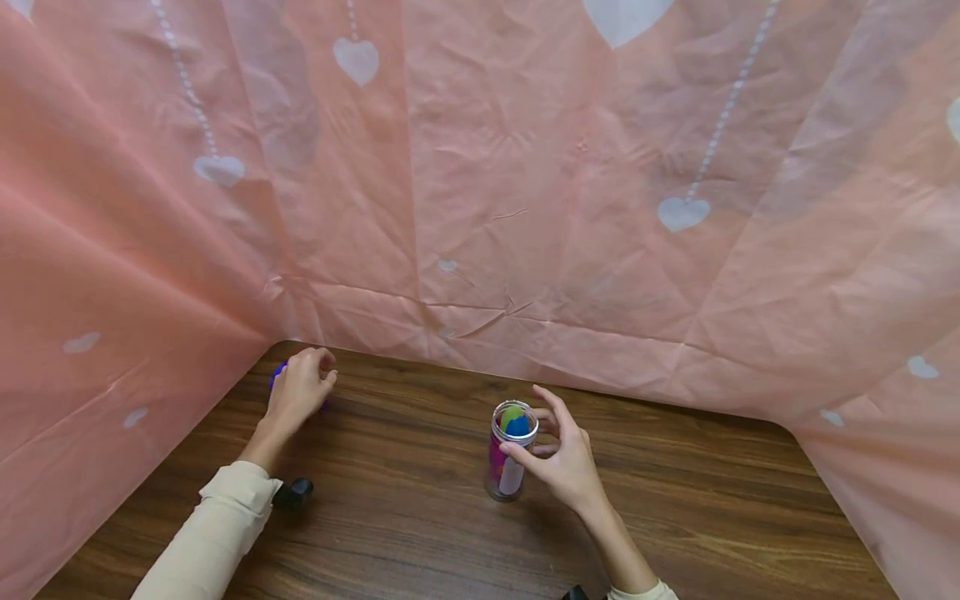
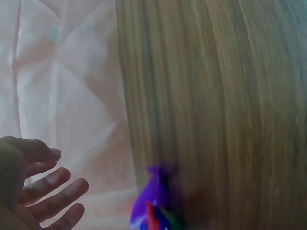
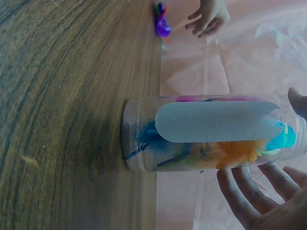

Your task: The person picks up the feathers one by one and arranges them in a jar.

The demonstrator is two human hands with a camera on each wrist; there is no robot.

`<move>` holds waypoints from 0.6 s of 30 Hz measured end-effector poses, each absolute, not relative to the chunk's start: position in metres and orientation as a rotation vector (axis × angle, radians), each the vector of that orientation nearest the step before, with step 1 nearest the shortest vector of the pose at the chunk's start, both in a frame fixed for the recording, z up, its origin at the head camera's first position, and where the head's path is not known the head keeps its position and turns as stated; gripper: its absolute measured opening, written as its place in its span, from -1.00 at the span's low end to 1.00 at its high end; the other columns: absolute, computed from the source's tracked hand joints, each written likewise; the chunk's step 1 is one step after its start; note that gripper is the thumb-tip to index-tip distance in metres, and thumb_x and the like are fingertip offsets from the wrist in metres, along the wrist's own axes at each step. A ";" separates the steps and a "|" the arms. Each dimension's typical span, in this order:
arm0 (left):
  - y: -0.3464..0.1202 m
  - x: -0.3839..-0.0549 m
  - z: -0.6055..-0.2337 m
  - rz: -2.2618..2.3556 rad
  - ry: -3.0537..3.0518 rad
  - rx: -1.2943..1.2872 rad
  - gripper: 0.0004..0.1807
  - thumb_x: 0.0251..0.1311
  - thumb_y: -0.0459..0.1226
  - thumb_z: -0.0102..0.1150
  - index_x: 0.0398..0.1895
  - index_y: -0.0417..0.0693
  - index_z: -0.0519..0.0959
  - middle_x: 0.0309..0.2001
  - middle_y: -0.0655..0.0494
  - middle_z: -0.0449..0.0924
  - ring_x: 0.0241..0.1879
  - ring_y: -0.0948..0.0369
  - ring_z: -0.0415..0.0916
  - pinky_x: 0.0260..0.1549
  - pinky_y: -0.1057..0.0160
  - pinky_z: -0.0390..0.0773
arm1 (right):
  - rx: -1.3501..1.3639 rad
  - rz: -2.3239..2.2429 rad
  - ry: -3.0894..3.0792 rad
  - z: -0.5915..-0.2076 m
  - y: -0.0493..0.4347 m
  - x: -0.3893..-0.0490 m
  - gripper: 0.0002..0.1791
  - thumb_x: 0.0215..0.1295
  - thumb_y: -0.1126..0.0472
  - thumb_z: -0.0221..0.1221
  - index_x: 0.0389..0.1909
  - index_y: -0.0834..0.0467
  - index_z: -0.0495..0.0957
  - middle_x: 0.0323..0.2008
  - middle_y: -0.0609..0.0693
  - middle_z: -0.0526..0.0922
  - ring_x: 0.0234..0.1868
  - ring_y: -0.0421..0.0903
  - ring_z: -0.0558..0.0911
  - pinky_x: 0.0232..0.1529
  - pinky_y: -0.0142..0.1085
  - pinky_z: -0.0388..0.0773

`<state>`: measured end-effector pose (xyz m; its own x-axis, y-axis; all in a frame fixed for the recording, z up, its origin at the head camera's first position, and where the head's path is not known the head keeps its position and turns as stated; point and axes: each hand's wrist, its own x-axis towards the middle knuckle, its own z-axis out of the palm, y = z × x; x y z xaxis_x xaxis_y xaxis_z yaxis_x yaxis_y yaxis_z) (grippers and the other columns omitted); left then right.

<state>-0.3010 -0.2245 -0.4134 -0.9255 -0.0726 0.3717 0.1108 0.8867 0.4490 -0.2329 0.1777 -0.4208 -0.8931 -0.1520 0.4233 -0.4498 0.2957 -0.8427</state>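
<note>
My right hand (image 1: 566, 462) holds a clear jar (image 1: 495, 465) near its open rim, thumb on one side and fingers on the other. Upright on the table, the jar (image 3: 146, 110) has a pale label and colourful things inside: green and blue at the mouth, orange fluff and dark blue lower down. My left hand (image 1: 300, 387) hovers at the far left with loosely bent fingers and holds nothing. Below and beside it lies a small purple toy (image 2: 152, 199) with red, green and blue pieces against it; their exact kind is unclear.
The brown wood-grain table (image 1: 397, 500) ends at a pink cloth (image 1: 487, 208) with white hearts, hanging behind and on both sides. A black wrist device (image 1: 294, 493) sits by the left cuff. A yellowish scrap (image 3: 29, 160) shows near the jar in the right wrist view.
</note>
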 end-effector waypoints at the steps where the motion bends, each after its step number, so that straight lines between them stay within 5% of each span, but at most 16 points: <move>1: -0.228 -0.302 -0.414 -0.672 -2.676 -0.015 -0.81 0.25 -0.41 0.29 -0.11 -0.32 0.64 -0.12 -0.25 0.68 -0.16 -0.17 0.68 -0.21 -0.20 0.66 | 0.552 1.632 -2.304 -0.421 0.178 -0.233 -0.06 0.02 0.33 0.58 0.44 0.17 0.35 -0.07 0.16 0.75 -0.09 0.14 0.75 -0.27 -0.22 0.76; 18: -0.270 -0.316 -0.416 -0.605 -2.704 0.063 -0.82 0.20 -0.38 0.24 -0.16 -0.29 0.60 -0.16 -0.33 0.64 -0.14 -0.38 0.61 -0.24 -0.37 0.57 | 0.568 1.632 -2.291 -0.421 0.178 -0.232 -0.08 0.03 0.35 0.57 0.43 0.19 0.36 -0.06 0.17 0.75 -0.12 0.12 0.74 -0.28 -0.17 0.77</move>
